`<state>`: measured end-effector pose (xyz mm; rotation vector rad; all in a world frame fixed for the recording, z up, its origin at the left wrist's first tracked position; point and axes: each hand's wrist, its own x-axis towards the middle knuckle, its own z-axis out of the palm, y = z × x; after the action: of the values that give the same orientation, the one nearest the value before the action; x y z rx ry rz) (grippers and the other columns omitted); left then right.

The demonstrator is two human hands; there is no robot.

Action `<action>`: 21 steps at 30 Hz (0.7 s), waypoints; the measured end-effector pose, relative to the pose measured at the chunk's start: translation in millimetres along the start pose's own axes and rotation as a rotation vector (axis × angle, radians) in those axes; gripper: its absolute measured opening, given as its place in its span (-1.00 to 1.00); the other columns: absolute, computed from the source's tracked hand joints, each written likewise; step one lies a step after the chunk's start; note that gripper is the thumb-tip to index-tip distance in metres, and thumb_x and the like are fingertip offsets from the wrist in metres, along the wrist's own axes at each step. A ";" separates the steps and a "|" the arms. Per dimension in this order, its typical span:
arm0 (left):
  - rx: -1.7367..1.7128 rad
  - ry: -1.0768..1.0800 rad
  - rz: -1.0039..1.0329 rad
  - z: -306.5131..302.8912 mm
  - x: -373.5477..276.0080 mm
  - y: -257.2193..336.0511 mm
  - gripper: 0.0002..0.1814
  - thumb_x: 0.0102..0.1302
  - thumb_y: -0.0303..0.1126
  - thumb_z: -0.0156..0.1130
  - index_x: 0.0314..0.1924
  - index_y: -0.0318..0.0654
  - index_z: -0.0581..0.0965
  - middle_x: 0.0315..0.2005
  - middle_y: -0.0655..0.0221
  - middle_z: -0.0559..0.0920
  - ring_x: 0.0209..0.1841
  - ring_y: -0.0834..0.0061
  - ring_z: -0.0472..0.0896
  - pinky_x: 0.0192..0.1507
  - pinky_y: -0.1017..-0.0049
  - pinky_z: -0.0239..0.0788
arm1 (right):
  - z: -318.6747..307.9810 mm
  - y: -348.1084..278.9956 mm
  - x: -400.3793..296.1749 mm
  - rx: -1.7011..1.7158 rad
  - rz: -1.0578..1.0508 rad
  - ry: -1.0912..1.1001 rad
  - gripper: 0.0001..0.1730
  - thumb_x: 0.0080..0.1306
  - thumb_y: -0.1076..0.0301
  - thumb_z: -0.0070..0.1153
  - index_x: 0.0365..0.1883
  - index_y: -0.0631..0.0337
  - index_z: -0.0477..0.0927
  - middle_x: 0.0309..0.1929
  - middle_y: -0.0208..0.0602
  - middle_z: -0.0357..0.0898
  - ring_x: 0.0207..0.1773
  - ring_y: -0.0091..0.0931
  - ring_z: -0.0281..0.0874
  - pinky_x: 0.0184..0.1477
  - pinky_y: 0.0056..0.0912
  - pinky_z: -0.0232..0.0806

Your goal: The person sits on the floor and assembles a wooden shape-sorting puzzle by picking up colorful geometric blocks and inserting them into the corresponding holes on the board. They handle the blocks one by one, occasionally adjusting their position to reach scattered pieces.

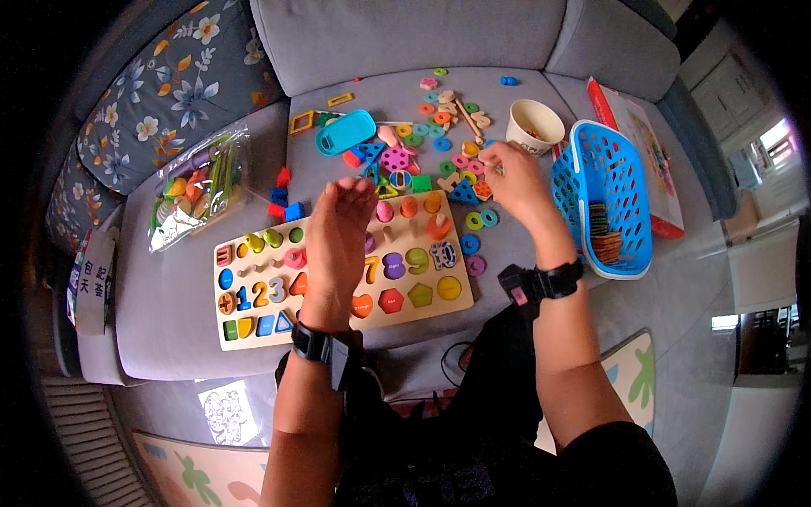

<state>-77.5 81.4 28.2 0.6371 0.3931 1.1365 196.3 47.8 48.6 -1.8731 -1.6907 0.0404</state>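
Observation:
A wooden number and shape board [374, 317] lies on the grey sofa seat. Above its middle is my left hand [345, 222], its fingers curled upward; whether they hold anything cannot be told. The hand covers part of the pegs and numbers. My right hand [513, 174] is over the loose pieces, fingertips pinched together near an orange-yellow piece [469, 149]; what lies between them is unclear. Around it are a blue triangle piece [464, 192], pink rings [476, 167] and wooden numbers [481, 120]. Green pear-shaped pieces [272, 238] stand on the board's upper left.
A paper cup [537, 120] stands beyond my right hand, with a blue plastic basket [618, 190] beside it and a flat red-edged box [640, 146] behind. A teal tray [346, 132], colored blocks [294, 211] and a clear bag of toys [199, 187] lie further left.

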 end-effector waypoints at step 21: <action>-0.240 0.004 -0.043 -30.0 5.0 12.7 -0.69 0.48 -0.15 -0.10 -0.12 -0.20 0.50 -0.10 0.30 0.59 0.13 0.31 0.47 0.28 0.28 0.20 | 66.0 70.8 15.5 -0.322 0.074 -0.006 -0.77 0.01 0.37 0.33 -0.41 0.24 0.55 -0.34 -0.08 0.59 -0.21 -0.16 0.57 -0.13 -0.21 0.39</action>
<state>-102.4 97.6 13.7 0.4143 0.2672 1.1233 235.4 89.0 -31.4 -2.1705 -1.7107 -0.2087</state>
